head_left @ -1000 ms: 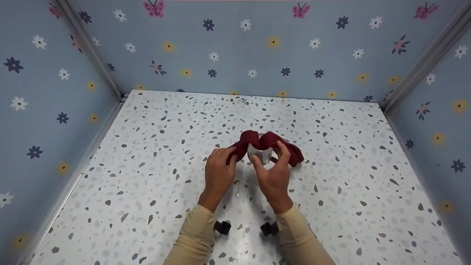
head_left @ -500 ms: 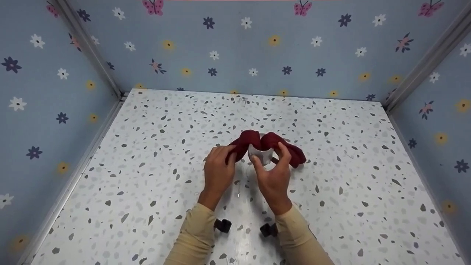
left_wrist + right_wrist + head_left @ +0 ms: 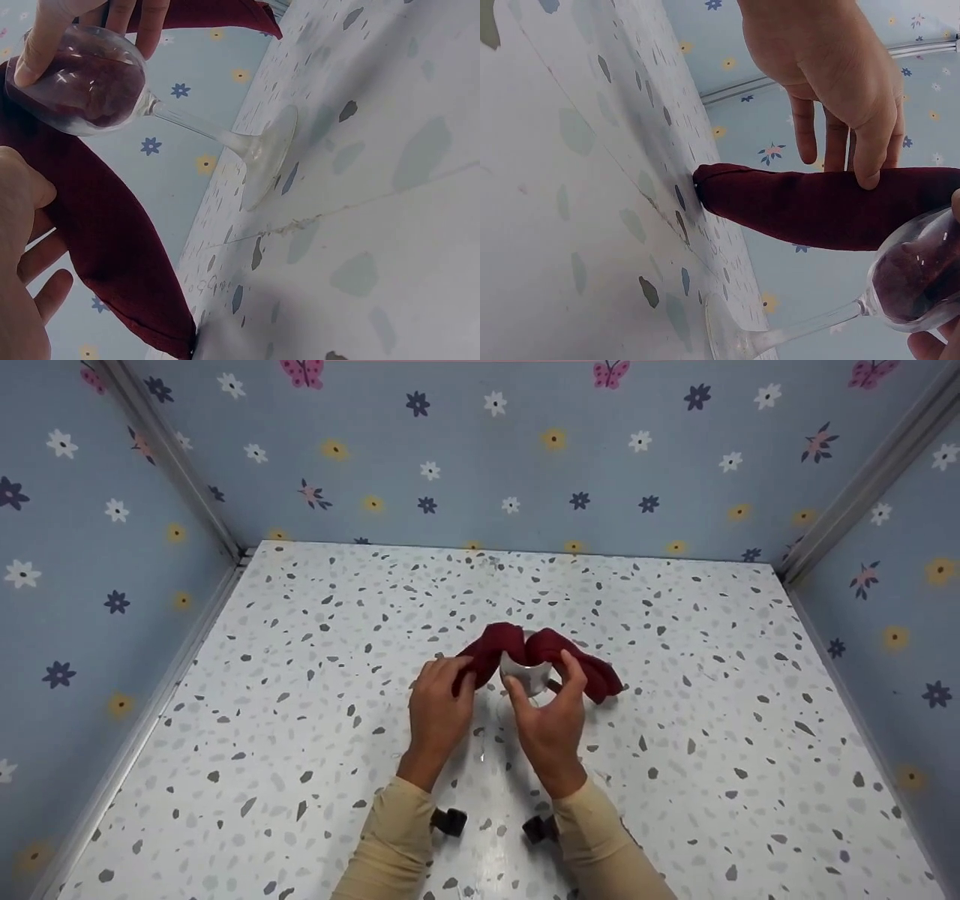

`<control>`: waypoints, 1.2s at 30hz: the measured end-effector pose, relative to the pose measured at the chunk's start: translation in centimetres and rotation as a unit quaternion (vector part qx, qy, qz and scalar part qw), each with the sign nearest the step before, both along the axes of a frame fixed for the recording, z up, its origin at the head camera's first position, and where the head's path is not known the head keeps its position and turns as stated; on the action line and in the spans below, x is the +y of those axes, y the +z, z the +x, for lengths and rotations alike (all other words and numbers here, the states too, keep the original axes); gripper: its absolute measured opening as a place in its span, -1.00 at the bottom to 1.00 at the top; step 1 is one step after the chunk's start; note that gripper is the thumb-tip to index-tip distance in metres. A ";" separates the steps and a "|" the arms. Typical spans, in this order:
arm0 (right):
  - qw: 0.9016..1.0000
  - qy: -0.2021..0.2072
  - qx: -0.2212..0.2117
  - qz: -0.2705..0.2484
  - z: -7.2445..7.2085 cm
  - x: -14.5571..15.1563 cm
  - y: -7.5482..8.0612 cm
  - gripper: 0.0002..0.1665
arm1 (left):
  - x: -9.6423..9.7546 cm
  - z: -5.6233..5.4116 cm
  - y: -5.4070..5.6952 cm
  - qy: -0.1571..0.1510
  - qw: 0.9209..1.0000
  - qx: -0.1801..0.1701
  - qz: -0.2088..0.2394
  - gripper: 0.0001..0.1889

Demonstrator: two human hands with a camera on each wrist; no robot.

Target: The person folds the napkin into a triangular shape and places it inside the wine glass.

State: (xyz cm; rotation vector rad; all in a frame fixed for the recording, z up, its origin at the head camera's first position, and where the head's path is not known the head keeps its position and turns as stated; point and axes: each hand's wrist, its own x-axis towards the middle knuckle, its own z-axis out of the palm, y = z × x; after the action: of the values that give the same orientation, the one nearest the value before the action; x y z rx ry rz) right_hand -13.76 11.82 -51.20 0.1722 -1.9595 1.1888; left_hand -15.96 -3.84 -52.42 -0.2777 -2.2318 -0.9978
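Note:
A clear wine glass (image 3: 86,82) stands upright on its foot, its stem (image 3: 810,324) and round bowl showing in both wrist views. A dark red cloth napkin (image 3: 504,641) is tucked into the bowl, and its two ends hang out over the rim to the left and right. My right hand (image 3: 551,731) holds the bowl, thumb on the near side and fingers around the right. My left hand (image 3: 441,705) pinches the left end of the napkin, thumb in front and fingers behind. In the right wrist view the tip of that end touches the table.
The glass stands on a white speckled table (image 3: 300,697). Blue flower-patterned walls (image 3: 495,450) close it in at the back and both sides, with metal rails in the corners. Dark camera mounts (image 3: 450,822) stick out from the inner wrists.
The head view has shifted slightly. Both hands keep their holds, and the napkin and glass look nearly the same, with the left hand perhaps a touch farther from the glass.

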 end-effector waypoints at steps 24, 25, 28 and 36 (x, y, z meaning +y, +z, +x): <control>1.000 0.014 -0.006 0.004 -0.2 0.3 -0.1 -0.05 | -0.1 2.4 -2.8 -0.009 0.998 -0.039 0.043 -0.83; 1.000 0.014 -0.006 0.005 -0.3 0.3 0.0 -0.05 | 0.1 2.4 -2.7 -0.016 0.998 -0.040 0.045 -0.82; 1.000 0.016 -0.005 0.005 -0.4 0.3 0.1 -0.06 | 1.0 2.5 -2.6 -0.040 0.996 -0.051 0.053 -0.77; 1.000 0.007 0.005 0.011 -0.4 0.5 -0.2 -0.06 | 3.2 2.2 -2.5 -0.089 0.989 -0.089 0.072 -0.53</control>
State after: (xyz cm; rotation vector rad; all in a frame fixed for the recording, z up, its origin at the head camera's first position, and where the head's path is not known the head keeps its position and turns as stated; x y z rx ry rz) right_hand -14.14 12.36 -51.39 0.2031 -1.9667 1.1744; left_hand -13.73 -0.63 -54.93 -0.3402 -2.3090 -1.3201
